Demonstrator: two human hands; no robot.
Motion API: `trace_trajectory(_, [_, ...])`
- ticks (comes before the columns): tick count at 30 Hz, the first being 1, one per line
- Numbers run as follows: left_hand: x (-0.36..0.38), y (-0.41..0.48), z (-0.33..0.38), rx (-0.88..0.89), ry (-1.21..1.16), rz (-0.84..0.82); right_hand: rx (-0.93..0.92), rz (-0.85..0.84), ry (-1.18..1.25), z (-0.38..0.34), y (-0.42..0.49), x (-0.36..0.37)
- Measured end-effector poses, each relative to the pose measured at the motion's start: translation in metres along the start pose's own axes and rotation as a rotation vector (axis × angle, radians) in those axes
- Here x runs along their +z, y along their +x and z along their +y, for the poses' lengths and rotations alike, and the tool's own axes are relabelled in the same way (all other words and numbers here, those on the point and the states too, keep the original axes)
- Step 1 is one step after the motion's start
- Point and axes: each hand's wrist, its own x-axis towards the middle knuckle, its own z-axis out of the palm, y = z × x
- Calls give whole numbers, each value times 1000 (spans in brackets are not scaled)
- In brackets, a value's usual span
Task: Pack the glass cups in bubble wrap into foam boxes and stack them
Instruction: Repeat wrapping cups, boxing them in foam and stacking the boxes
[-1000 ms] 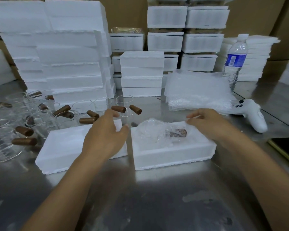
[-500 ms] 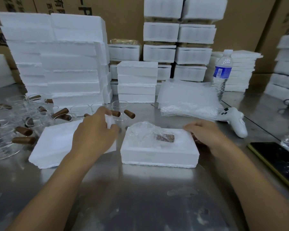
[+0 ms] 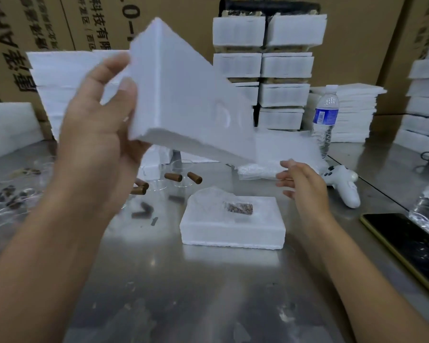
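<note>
My left hand grips one end of a white foam lid and holds it tilted in the air above the table. Below it, the open foam box half lies on the steel table with a bubble-wrapped glass cup in its hollow, its brown cork handle showing. My right hand hovers open just right of the box, under the lid's lower end, touching nothing. Several unwrapped glass cups with brown handles stand behind the box and to the left.
Stacks of closed foam boxes rise at the back, more foam halves at the left. A pile of bubble wrap, a water bottle, a white controller and a phone lie to the right.
My left hand has picked the foam lid up off the table at the left and raised it, tilted, above the box. My right hand has lifted off the box's right end.
</note>
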Motion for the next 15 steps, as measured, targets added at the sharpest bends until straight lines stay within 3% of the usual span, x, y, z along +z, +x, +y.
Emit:
trace_trajectory(5, [19, -11, -41, -449, -237, 42, 178, -150, 359, -8, 0, -4])
trace_trajectory(9, [15, -20, -71, -648, -378, 72, 244, -292, 397, -14, -4, -6])
trace_trajectory(12, [10, -24, -87, -665, -94, 139, 291, -229, 256, -14, -2, -4])
trace_trajectory(15, [8, -27, -95, -568, 157, 202, 279, -230, 96, -9, -2, -1])
